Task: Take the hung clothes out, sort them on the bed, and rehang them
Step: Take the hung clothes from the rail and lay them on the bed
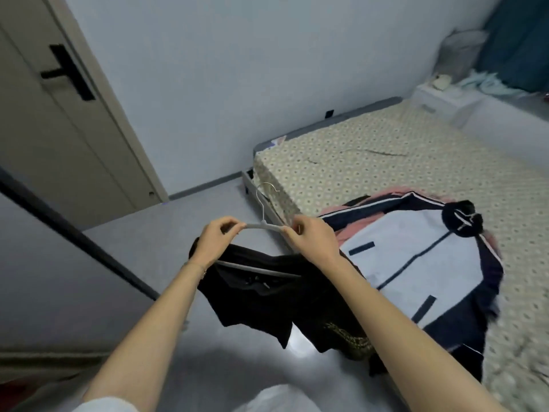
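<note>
A grey hanger point(263, 226) with a metal hook is held up in front of me over the floor. My left hand point(215, 237) pinches its left shoulder and my right hand point(312, 236) pinches its right shoulder. A black garment point(261, 295) drapes over the hanger's lower bar and hangs below my wrists. On the bed point(371, 165), a white and navy jacket point(416, 269) lies spread flat on top of a pink garment point(350, 230).
A dark clothes rail point(74, 233) runs diagonally at the left. A closed door point(59, 114) stands behind it. A white nightstand point(445, 99) sits at the bed's far end. Grey floor point(148, 248) lies between rail and bed.
</note>
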The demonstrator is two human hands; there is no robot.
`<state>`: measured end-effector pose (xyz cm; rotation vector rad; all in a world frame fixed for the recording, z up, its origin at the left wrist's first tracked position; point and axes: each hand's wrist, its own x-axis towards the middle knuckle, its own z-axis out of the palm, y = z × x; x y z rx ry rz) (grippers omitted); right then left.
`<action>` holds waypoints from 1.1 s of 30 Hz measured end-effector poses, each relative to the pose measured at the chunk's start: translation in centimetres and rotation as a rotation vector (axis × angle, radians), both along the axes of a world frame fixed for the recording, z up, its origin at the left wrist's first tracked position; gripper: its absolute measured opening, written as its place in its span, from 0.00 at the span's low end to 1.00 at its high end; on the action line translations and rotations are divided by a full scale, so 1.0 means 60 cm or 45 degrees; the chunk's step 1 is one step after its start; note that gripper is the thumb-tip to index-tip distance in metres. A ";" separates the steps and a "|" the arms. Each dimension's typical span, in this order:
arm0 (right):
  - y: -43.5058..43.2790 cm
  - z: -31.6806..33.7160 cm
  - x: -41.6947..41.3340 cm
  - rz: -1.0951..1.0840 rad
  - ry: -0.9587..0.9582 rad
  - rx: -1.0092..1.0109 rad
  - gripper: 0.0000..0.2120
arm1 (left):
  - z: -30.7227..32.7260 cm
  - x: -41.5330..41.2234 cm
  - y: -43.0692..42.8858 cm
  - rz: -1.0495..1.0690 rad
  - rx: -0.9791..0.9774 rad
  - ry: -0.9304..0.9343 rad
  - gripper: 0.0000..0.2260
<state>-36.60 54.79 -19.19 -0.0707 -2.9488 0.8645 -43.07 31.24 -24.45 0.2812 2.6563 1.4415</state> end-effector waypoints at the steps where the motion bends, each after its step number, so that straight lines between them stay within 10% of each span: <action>1: 0.038 -0.001 0.005 -0.072 0.000 -0.013 0.17 | 0.003 -0.011 0.046 -0.043 0.011 0.014 0.06; 33: 0.836 -0.042 -0.056 -1.470 -0.034 -0.093 0.21 | -0.036 -0.326 1.108 -1.271 0.114 0.162 0.06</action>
